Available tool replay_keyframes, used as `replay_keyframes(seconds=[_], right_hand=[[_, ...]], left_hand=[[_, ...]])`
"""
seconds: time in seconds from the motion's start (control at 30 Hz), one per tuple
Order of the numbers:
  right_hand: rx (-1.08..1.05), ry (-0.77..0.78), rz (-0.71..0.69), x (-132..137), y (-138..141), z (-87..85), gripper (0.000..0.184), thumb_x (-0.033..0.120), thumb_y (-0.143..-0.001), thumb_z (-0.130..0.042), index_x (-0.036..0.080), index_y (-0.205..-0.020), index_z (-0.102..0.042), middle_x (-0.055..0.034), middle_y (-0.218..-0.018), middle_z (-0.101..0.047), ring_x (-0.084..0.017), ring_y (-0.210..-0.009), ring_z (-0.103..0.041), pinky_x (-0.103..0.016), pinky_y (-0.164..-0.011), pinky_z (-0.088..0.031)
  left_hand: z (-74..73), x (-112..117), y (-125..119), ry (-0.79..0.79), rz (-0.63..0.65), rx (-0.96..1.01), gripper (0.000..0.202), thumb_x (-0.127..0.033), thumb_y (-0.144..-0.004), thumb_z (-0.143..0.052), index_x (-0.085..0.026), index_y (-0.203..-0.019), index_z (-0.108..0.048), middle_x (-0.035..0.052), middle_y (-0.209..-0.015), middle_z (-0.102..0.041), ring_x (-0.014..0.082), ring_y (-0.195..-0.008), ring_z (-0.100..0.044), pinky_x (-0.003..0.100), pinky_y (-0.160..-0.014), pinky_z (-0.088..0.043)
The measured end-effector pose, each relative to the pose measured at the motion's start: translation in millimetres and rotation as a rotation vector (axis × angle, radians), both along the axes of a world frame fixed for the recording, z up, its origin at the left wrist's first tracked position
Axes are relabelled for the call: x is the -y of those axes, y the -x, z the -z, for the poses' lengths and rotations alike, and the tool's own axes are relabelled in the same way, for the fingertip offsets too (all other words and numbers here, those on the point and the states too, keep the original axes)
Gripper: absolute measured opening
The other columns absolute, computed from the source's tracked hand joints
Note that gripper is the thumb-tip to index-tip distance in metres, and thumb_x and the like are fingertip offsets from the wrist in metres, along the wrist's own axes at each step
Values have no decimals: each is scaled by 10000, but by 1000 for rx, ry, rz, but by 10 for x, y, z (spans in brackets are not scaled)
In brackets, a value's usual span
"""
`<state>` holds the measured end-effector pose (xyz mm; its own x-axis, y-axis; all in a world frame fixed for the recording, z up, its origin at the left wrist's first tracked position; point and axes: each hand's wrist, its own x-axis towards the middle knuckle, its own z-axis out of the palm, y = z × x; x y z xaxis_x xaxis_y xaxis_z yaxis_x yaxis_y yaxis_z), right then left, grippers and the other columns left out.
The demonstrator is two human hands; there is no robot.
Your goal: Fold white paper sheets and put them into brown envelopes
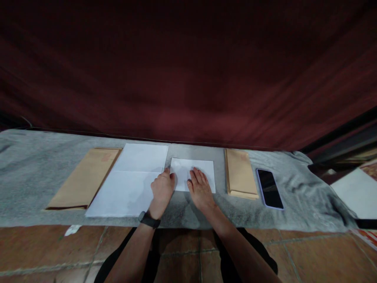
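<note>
The small white sheet (182, 175) lies at the centre of the frame on the cloth-covered surface (184, 214), flat and plain, seemingly already folded in half. The right hand (202, 190) rests on it, its grip open and fingers extended; the left hand (163, 188) curls at its left edge, and whether that grip pinches the paper I cannot tell. Left of centre, the larger white paper (129, 181) lies spread out with a crease across it, apparently not folded up. Brown envelopes (241, 173) lie right of centre.
</note>
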<state>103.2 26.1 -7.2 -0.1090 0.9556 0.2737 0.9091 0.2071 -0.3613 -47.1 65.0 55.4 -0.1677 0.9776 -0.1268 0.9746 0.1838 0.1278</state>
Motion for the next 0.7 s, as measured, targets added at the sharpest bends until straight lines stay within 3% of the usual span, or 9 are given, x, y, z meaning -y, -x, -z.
replay_keyframes(seconds=[0.3,0.47,0.7], right_hand=[[92,-1,49,65,12,60,512,342,-1040,-448,159,-1518,-435,-115,-1601,-378,-302,-1480,-336,-503,-1214,-254],[119,23,52,83,-43,45,524,361,-1033,-470,174,-1521,-433,-115,-1614,-349,-305,-1484,-328,-510,-1213,-248],[149,34,36,187,-193,9,510,346,-1046,-422,151,-1518,-433,-135,-1598,-379,-298,-1482,-333,-511,-1199,-277]], left_hand=[[2,36,-17,-30,31,-55,358,-307,-1018,-370,-112,-1252,-557,164,-933,-739,319,-904,-739,383,-734,-533],[17,38,36,-16,57,-8,360,-243,-1013,-378,-110,-1321,-508,155,-1008,-737,293,-953,-730,363,-771,-532],[-27,57,122,77,36,134,331,-223,-979,-472,-203,-1298,-558,110,-1050,-752,277,-998,-726,340,-804,-529]])
